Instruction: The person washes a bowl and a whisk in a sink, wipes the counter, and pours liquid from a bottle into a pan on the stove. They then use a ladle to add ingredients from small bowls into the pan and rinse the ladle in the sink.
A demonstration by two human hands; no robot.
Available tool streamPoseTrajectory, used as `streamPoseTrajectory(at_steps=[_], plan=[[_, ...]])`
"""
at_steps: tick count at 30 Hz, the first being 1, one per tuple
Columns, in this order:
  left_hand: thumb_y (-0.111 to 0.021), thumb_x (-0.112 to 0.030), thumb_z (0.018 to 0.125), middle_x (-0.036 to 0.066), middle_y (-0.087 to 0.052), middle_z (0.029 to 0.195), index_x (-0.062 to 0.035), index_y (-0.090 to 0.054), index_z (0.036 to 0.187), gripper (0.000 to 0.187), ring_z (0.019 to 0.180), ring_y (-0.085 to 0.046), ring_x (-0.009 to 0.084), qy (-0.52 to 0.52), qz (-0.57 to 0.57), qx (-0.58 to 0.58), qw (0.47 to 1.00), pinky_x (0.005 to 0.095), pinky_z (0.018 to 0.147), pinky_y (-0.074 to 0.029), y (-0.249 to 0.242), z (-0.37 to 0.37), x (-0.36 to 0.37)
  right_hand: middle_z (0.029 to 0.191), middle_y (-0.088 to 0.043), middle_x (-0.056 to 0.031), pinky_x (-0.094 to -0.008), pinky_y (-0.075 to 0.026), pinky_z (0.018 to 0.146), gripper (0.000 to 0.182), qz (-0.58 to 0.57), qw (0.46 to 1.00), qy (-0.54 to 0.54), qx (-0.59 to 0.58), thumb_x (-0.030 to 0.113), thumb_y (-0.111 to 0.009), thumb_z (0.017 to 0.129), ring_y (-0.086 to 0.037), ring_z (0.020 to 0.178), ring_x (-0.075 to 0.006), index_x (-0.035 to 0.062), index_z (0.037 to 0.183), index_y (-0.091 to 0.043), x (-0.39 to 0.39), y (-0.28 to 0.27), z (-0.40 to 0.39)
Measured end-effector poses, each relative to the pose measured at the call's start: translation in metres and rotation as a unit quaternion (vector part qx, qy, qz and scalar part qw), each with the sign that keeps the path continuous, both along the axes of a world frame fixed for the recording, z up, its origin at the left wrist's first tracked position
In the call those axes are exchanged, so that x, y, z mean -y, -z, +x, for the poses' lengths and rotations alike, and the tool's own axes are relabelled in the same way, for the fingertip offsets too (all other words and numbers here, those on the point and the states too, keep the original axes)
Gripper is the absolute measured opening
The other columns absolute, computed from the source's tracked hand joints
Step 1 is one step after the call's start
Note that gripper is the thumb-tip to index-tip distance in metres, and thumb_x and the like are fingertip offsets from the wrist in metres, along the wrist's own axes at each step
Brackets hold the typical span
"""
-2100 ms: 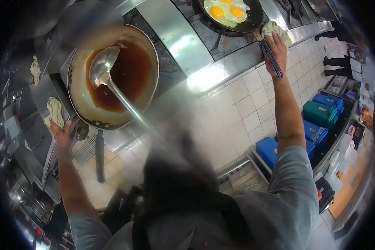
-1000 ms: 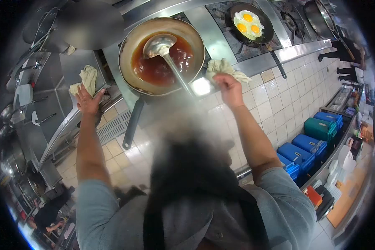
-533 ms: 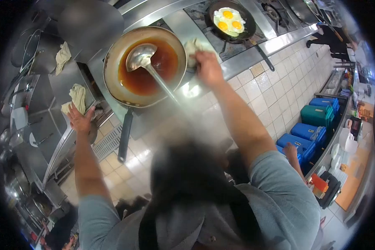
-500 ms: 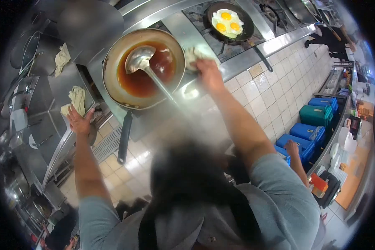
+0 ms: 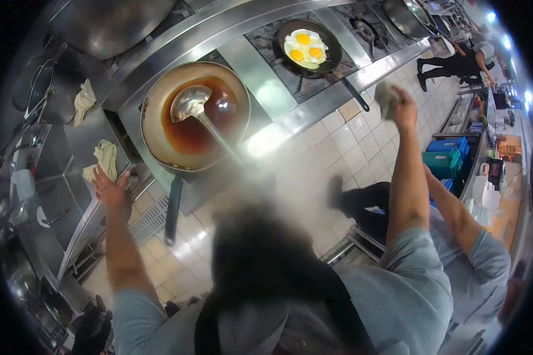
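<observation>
My right hand [image 5: 404,109] grips a bunched cloth [image 5: 386,99], held out over the tiled floor beyond the stove's front edge. My left hand [image 5: 111,189] rests with fingers spread at the edge of the metal counter, its fingertips on a pale yellow cloth [image 5: 105,158]. Between my arms a wide wok [image 5: 151,127] stands on the stove, with brown-red liquid [image 5: 220,127] in it. A metal ladle [image 5: 190,102] lies in the liquid, its handle crossing the rim toward me. The wok's black handle [image 5: 173,210] points my way.
Three fried eggs [image 5: 305,48] lie in a black frying pan [image 5: 334,54] on a burner farther right, its handle over the stove edge. A co-worker [image 5: 485,254] stands close at my right; another person [image 5: 456,66] is farther off. Lidded bins [image 5: 444,160] line the right side.
My right hand has lifted the cloth off the stove top and swung right. My left hand stays on its cloth. The co-worker at my right has come further into view.
</observation>
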State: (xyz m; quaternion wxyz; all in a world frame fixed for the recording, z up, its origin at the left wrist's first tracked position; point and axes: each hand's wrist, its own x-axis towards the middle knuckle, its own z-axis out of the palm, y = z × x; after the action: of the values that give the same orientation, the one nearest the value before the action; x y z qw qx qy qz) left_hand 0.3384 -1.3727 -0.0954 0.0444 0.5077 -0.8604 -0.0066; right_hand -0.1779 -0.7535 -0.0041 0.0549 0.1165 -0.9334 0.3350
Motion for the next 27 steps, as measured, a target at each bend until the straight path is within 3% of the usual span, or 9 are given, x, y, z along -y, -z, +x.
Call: streamPoseTrajectory(at_steps=[2, 5, 9, 11, 13, 17, 23, 25, 27], plan=[[-0.070, -0.065, 0.067, 0.008, -0.021, 0.155, -0.0190, -0.022, 0.148, 0.105, 0.140, -0.019, 0.0395, 0.002, -0.001, 0.002, 1.000, 0.0615, 0.105, -0.021, 0.006, 0.004, 0.006, 0.109, -0.066, -0.0135, -0.0286, -0.047, 0.087, 0.043, -0.028, 0.999, -0.006, -0.013, -0.004, -0.056, 0.079, -0.063, 0.099, -0.0184, 0.0050, 0.121, -0.060, 0.005, -0.026, -0.026], [-0.070, -0.065, 0.066, 0.007, -0.020, 0.155, -0.0204, -0.022, 0.148, 0.105, 0.140, -0.019, 0.0390, -0.008, 0.000, 0.003, 1.000, 0.0609, 0.105, -0.022, 0.007, 0.000, 0.006, 0.118, -0.062, -0.0125, -0.0293, -0.042, 0.094, 0.045, 0.044, 0.976, 0.010, -0.211, 0.001, -0.059, 0.082, -0.057, 0.109, -0.0179, 0.0057, 0.126, -0.056, 0.042, -0.066, -0.018], [-0.069, -0.067, 0.065, 0.006, -0.016, 0.156, -0.0204, -0.018, 0.149, 0.108, 0.141, -0.016, 0.0389, -0.020, 0.021, 0.033, 0.999, 0.0608, 0.105, -0.022, -0.001, -0.002, 0.001, 0.119, -0.061, -0.0096, -0.0305, -0.038, 0.099, 0.039, -0.133, 0.984, -0.117, 0.023, 0.006, -0.060, 0.085, -0.053, 0.113, -0.0174, 0.0043, 0.124, -0.058, 0.089, -0.068, 0.079], [-0.068, -0.069, 0.065, 0.006, -0.014, 0.156, -0.0200, -0.017, 0.149, 0.110, 0.141, -0.015, 0.0388, -0.028, 0.025, 0.041, 0.998, 0.0607, 0.105, -0.022, -0.007, -0.006, 0.000, 0.119, -0.060, -0.0098, -0.0278, -0.049, 0.080, 0.038, -0.109, 0.968, -0.186, 0.132, 0.013, -0.064, 0.087, -0.059, 0.098, -0.0153, 0.0069, 0.124, -0.058, 0.112, -0.067, 0.156], [-0.063, -0.074, 0.065, 0.007, -0.013, 0.157, -0.0187, -0.014, 0.150, 0.113, 0.142, -0.013, 0.0384, -0.036, 0.037, 0.081, 0.995, 0.0605, 0.106, -0.022, -0.004, -0.008, 0.003, 0.132, -0.052, -0.0172, -0.0352, -0.047, 0.090, 0.051, -0.018, 0.954, -0.235, 0.187, 0.032, -0.068, 0.085, -0.052, 0.119, -0.0284, 0.0068, 0.127, -0.054, 0.127, -0.066, 0.222], [-0.062, -0.079, 0.061, 0.009, -0.009, 0.157, -0.0185, -0.009, 0.151, 0.120, 0.143, -0.008, 0.0386, -0.036, 0.084, 0.077, 0.993, 0.0609, 0.106, -0.020, -0.021, -0.012, -0.002, 0.133, -0.049, -0.0219, -0.0400, -0.044, 0.096, 0.068, 0.056, 0.944, -0.257, 0.202, 0.031, -0.074, 0.078, -0.050, 0.121, -0.0355, 0.0055, 0.134, -0.046, 0.145, -0.046, 0.321], [-0.067, -0.072, 0.062, 0.012, -0.006, 0.157, -0.0182, -0.008, 0.151, 0.120, 0.143, -0.003, 0.0393, 0.000, 0.153, 0.015, 0.988, 0.0635, 0.108, -0.013, -0.040, -0.006, -0.008, 0.116, -0.059, -0.0241, -0.0420, -0.046, 0.092, 0.063, 0.083, 0.965, -0.141, 0.204, 0.010, -0.073, 0.075, -0.056, 0.110, -0.0409, 0.0021, 0.131, -0.047, 0.181, -0.025, 0.379], [-0.067, -0.072, 0.063, 0.013, -0.006, 0.157, -0.0178, -0.007, 0.151, 0.119, 0.143, -0.003, 0.0397, 0.018, 0.157, 0.003, 0.987, 0.0634, 0.108, -0.012, -0.035, 0.001, -0.005, 0.097, -0.064, -0.0200, -0.0383, -0.049, 0.080, 0.056, 0.068, 0.971, -0.154, 0.171, 0.003, -0.066, 0.078, -0.063, 0.092, -0.0340, 0.0010, 0.131, -0.048, 0.189, -0.026, 0.400], [-0.067, -0.071, 0.065, 0.014, -0.007, 0.157, -0.0173, -0.007, 0.151, 0.118, 0.143, -0.003, 0.0401, 0.042, 0.157, -0.009, 0.987, 0.0633, 0.108, -0.011, -0.032, 0.012, 0.004, 0.081, -0.062, -0.0108, -0.0312, -0.048, 0.062, 0.050, -0.035, 0.949, -0.067, 0.307, 0.002, -0.060, 0.082, -0.059, 0.067, -0.0197, 0.0003, 0.130, -0.048, 0.196, -0.041, 0.424]])
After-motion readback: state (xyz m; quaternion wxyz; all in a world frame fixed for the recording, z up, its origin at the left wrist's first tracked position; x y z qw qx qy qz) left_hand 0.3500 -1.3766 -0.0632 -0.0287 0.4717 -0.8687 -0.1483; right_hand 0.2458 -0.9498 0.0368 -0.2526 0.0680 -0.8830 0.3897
